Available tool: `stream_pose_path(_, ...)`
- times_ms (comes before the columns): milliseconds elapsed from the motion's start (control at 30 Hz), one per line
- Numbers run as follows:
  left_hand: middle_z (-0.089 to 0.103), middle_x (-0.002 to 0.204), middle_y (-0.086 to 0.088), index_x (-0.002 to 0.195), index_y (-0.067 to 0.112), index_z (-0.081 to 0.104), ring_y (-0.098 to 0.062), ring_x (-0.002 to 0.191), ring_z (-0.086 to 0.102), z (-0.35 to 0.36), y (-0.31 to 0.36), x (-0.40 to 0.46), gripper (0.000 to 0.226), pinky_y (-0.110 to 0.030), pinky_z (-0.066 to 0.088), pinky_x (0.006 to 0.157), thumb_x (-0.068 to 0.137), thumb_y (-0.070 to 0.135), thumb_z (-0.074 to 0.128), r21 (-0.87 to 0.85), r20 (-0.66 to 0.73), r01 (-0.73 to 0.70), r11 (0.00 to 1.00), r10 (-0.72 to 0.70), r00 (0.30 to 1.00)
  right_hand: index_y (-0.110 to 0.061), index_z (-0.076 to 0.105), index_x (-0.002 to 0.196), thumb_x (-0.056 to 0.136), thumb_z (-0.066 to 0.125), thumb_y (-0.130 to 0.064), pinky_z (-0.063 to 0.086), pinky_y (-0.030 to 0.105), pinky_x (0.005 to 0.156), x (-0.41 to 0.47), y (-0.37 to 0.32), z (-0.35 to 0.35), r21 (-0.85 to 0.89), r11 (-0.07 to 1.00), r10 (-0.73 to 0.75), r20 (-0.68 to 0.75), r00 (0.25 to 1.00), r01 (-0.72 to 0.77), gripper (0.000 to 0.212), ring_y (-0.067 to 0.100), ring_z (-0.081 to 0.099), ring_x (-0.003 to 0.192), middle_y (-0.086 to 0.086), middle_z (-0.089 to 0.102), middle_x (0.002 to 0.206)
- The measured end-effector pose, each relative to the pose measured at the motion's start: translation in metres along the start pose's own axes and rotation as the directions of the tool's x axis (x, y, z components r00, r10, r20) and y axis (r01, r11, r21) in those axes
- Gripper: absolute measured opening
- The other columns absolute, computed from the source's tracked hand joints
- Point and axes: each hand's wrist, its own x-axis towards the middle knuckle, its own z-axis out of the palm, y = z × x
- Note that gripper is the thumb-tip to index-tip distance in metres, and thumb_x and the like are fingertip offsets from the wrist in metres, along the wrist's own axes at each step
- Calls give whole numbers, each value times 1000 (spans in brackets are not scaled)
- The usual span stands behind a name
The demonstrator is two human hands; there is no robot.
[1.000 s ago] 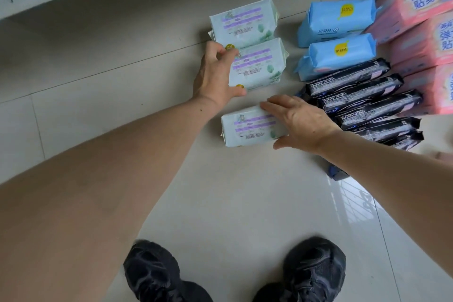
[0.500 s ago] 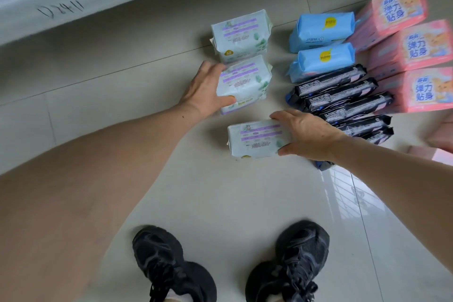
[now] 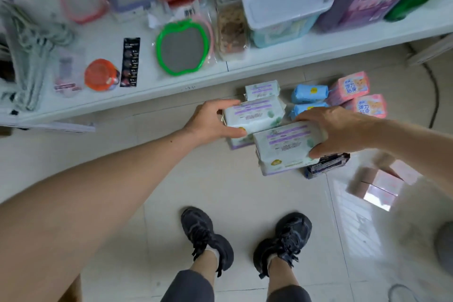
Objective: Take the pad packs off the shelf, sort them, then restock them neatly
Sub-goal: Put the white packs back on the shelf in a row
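My left hand (image 3: 210, 121) grips a pale green pad pack with purple stripes (image 3: 255, 115) by its left end, lifted off the floor. My right hand (image 3: 328, 131) grips a second pack of the same kind (image 3: 286, 141) by its right end, also raised. A third green pack (image 3: 262, 89) lies on the floor behind them. Two blue packs (image 3: 309, 93) and two pink packs (image 3: 353, 87) lie to the right. A black pack (image 3: 328, 164) shows under my right hand; the other black packs are hidden.
A white shelf (image 3: 245, 66) runs across the top, holding framed mirrors, a green apple-shaped mirror (image 3: 182, 48), an orange cup (image 3: 100, 75) and a lidded tub (image 3: 286, 7). Small pink boxes (image 3: 382, 182) lie on the floor at right. My black shoes (image 3: 206, 235) stand below.
Both hands have lifted their green packs off the floor. The camera has risen and tilted up, so the shelf and its goods have come into view.
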Motion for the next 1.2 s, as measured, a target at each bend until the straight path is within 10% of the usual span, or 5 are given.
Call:
stream_pose_path(200, 65, 119, 13, 128, 23, 62, 12, 91, 56, -76, 82, -82, 77, -12, 48, 75, 57, 22, 92, -78, -46, -62, 995, 59, 997, -33, 52, 126, 66, 82, -36, 44, 28, 85, -88, -68, -108, -12, 998, -65, -2, 998, 65, 67, 14, 54, 98, -9, 60, 111)
stream_pose_path(700, 64, 117, 19, 131, 35, 58, 15, 89, 58, -241, 209, -276, 79, -24, 47, 93, 59, 29, 91, -85, -223, -175, 981, 152, 963, -30, 53, 125, 68, 80, -45, 47, 33, 84, -243, -238, -238, -145, 955, -286, -201, 937, 260, 65, 15, 59, 101, -8, 63, 110)
stream_pose_path(833, 63, 124, 11, 130, 40, 57, -13, 89, 65, -285, 213, -315, 81, -47, 57, 85, 59, 24, 91, -123, -264, -203, 971, 166, 950, -30, 52, 128, 71, 80, -42, 37, 17, 73, -258, -289, -259, -228, 923, -362, -240, 901, 310, 65, 12, 57, 104, -13, 60, 111)
stream_pose_path(933, 62, 128, 5, 137, 28, 53, -4, 93, 65, -326, 214, -336, 82, -20, 55, 83, 64, 12, 88, -91, -311, -245, 965, 207, 928, -28, 50, 132, 71, 80, -42, 40, 21, 79, -256, -332, -273, -261, 908, -395, -283, 874, 327, 69, 12, 57, 105, -11, 59, 115)
stream_pose_path(1200, 56, 132, 10, 141, 27, 47, -6, 115, 53, -431, 186, -362, 87, -19, 40, 100, 64, 21, 89, 58, -385, -236, 970, 240, 891, -21, 52, 128, 69, 82, -39, 46, 28, 88, -213, -431, -295, -277, 900, -419, -344, 840, 336, 69, 16, 57, 103, -4, 61, 117)
